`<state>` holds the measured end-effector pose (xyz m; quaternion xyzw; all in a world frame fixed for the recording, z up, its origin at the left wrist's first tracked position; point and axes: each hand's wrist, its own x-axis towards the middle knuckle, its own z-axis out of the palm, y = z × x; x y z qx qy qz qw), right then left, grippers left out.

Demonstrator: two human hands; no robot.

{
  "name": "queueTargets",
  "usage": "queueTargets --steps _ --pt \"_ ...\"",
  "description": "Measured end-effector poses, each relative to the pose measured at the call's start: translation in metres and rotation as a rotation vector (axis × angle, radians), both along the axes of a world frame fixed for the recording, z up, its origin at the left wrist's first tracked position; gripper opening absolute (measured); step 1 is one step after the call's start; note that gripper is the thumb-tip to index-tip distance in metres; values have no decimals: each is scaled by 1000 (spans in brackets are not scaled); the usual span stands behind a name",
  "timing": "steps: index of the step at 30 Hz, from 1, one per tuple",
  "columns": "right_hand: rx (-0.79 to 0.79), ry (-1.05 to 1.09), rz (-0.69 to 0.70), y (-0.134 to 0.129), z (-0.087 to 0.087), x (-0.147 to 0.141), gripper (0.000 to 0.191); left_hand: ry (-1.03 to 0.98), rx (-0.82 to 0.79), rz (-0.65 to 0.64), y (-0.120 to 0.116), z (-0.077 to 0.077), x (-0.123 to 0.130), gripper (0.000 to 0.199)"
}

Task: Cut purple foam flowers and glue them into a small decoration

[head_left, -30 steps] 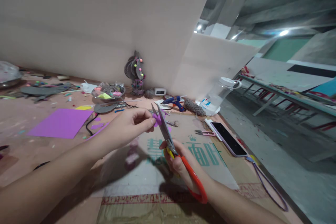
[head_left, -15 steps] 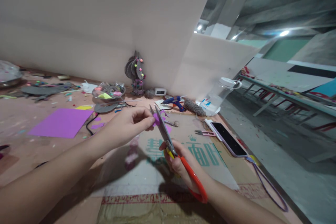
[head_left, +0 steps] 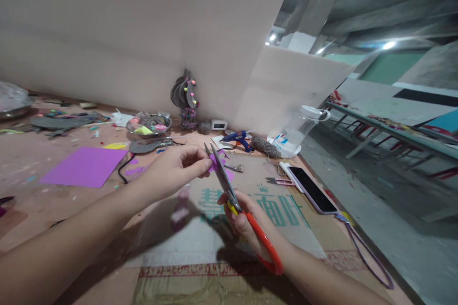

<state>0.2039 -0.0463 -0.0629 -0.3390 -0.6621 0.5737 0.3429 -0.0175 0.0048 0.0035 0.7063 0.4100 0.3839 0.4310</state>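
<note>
Between the thumb and fingers of my left hand (head_left: 184, 164) is a small purple paper piece (head_left: 213, 162), partly hidden by the fingertips and blades. My right hand (head_left: 250, 217) grips a pair of scissors (head_left: 224, 178) with red handles and a bit of yellow near the pivot. The scissor blades point up and away, slightly parted, right beside the purple piece. Under both hands lies a pale sheet with green printing (head_left: 282, 209). A larger purple sheet (head_left: 84, 167) rests flat on the table to the left.
A blue glue gun (head_left: 238, 139), grey yarn (head_left: 265, 146) and a clear bottle (head_left: 299, 128) stand toward the back. On the right are pink thread snips (head_left: 281, 181) and a phone (head_left: 312, 188) near the table edge. A bowl of scraps (head_left: 148, 126) and a beaded grey ornament (head_left: 184, 97) sit behind.
Hardly anything differs. Both hands, the scissors and the purple piece keep nearly the same position, and the whole view has shifted very slightly.
</note>
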Motion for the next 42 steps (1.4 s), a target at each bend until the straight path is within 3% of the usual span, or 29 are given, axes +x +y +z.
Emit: queueTargets --steps 15,22,28,35,42 --pt "3 -17 -4 0 1 0 63 88 103 33 0 0 -3 33" --pt "13 23 -20 -1 -3 -1 65 58 13 6 -2 -4 1 24" --pt "13 24 -34 0 -5 0 66 78 17 -46 -2 -5 5 26" --pt "24 16 -63 0 -5 0 66 33 8 -47 -5 -2 5 28" --pt "23 30 -74 -1 -7 0 64 73 0 -34 -4 -7 7 32"
